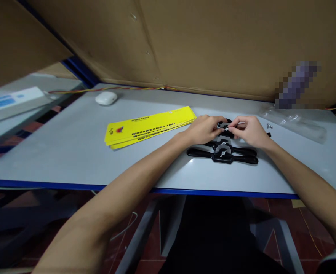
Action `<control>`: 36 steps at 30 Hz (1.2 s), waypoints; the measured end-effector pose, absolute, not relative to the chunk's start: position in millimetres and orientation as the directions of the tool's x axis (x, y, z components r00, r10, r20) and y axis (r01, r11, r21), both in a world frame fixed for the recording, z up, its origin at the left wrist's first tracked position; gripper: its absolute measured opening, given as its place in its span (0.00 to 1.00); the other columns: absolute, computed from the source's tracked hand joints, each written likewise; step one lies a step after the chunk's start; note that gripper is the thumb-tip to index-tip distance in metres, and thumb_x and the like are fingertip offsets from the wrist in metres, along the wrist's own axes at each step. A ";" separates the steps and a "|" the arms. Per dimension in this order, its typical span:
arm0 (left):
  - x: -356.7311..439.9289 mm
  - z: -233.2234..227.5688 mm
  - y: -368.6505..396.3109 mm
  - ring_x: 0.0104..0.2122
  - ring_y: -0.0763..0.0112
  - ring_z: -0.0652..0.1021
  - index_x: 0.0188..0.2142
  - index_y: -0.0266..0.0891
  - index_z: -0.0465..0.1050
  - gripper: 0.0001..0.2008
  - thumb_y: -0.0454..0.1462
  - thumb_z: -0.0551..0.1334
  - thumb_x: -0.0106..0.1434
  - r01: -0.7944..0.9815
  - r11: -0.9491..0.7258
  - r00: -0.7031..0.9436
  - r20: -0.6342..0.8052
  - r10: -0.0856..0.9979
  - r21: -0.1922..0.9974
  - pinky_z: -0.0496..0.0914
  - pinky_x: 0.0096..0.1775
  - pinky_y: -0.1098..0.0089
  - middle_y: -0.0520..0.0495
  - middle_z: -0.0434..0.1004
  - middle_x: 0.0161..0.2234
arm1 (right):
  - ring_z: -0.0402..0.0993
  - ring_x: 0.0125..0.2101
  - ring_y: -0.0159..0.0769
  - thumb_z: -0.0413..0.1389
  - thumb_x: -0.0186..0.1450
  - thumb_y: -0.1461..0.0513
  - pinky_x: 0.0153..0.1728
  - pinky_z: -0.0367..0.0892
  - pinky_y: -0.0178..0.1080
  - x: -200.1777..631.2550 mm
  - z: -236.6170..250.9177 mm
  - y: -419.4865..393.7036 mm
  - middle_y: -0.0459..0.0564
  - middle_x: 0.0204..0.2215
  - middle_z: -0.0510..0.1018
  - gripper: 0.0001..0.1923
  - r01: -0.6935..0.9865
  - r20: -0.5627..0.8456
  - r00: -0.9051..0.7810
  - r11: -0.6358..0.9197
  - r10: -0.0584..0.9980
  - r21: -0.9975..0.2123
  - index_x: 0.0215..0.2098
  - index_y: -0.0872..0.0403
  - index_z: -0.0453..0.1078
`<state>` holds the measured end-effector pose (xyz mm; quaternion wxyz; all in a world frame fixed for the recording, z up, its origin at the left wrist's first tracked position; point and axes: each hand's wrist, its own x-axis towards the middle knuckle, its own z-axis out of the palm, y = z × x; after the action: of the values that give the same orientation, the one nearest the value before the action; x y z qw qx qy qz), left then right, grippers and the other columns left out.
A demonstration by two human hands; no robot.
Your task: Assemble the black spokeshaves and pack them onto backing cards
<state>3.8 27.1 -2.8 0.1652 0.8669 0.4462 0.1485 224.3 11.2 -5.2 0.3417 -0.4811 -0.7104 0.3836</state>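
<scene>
Two black spokeshaves, the front one (222, 157) and another (244, 151) just behind it, lie side by side on the grey table (79, 152). Each has a small silver wing screw at its middle. Behind them is a further spokeshave (228, 134), partly covered by both hands. My left hand (204, 128) is closed on its left side, thumb and fingers at the black body. Over its centre, my right hand (250, 131) pinches at a silver wing screw (226, 129). Another loose wing screw (269, 126) lies just beyond my right hand.
Yellow printed cards (153, 125) lie fanned left of my hands. A white computer mouse (106, 98) sits at the back left. A clear plastic bag (296, 123) lies at the right, below a pixelated purple object (296, 85). Cardboard (213, 49) walls the table's back.
</scene>
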 end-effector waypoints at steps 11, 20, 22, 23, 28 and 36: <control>1.9 -5.2 28.0 0.38 0.58 0.84 0.66 0.41 0.78 0.25 0.42 0.60 0.73 0.706 -0.573 0.577 0.132 0.806 0.417 0.72 0.45 0.62 0.44 0.87 0.36 | 0.72 0.25 0.34 0.68 0.58 0.56 0.30 0.65 0.40 224.5 -3.6 11.6 0.47 0.22 0.78 0.11 0.439 0.116 -0.337 0.265 0.934 -0.859 0.28 0.52 0.73; 2.3 -1.5 25.4 0.37 0.57 0.83 0.62 0.40 0.80 0.22 0.40 0.59 0.73 0.720 -0.568 0.572 0.121 0.811 0.399 0.72 0.43 0.61 0.42 0.87 0.36 | 0.72 0.28 0.34 0.71 0.57 0.57 0.32 0.66 0.41 227.6 -3.2 15.0 0.44 0.28 0.77 0.16 0.400 0.088 -0.419 0.271 0.904 -0.875 0.42 0.52 0.78; 2.1 -1.4 25.0 0.37 0.57 0.84 0.62 0.40 0.80 0.22 0.40 0.59 0.73 0.717 -0.574 0.576 0.128 0.807 0.396 0.72 0.43 0.62 0.42 0.87 0.37 | 0.72 0.29 0.35 0.70 0.59 0.56 0.33 0.66 0.42 227.7 -3.7 14.9 0.44 0.30 0.78 0.17 0.402 0.082 -0.442 0.279 0.893 -0.872 0.46 0.51 0.80; 2.0 -1.4 24.8 0.37 0.57 0.84 0.62 0.40 0.80 0.22 0.40 0.58 0.73 0.716 -0.576 0.577 0.130 0.806 0.394 0.72 0.43 0.62 0.42 0.87 0.37 | 0.72 0.29 0.35 0.69 0.60 0.56 0.33 0.66 0.42 227.7 -4.0 14.9 0.45 0.29 0.78 0.16 0.403 0.083 -0.454 0.288 0.887 -0.869 0.46 0.51 0.81; 2.0 -1.9 25.3 0.38 0.57 0.84 0.63 0.40 0.79 0.23 0.40 0.59 0.73 0.715 -0.572 0.575 0.126 0.808 0.401 0.72 0.44 0.62 0.43 0.87 0.36 | 0.74 0.28 0.36 0.70 0.60 0.53 0.33 0.67 0.42 227.3 -4.1 14.5 0.44 0.26 0.77 0.16 0.412 0.097 -0.437 0.295 0.894 -0.862 0.42 0.52 0.80; 2.5 -2.6 27.1 0.35 0.59 0.83 0.66 0.41 0.78 0.25 0.41 0.58 0.72 0.709 -0.577 0.585 0.119 0.802 0.406 0.71 0.43 0.63 0.44 0.86 0.34 | 0.72 0.28 0.36 0.74 0.55 0.44 0.31 0.66 0.42 223.3 -4.3 13.8 0.46 0.25 0.76 0.24 0.432 0.125 -0.378 0.294 0.917 -0.852 0.31 0.51 0.73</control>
<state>2.5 27.1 -2.6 0.1597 0.8757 0.4314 0.1469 223.3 13.8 -4.3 0.3196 -0.4571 -0.7383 0.3794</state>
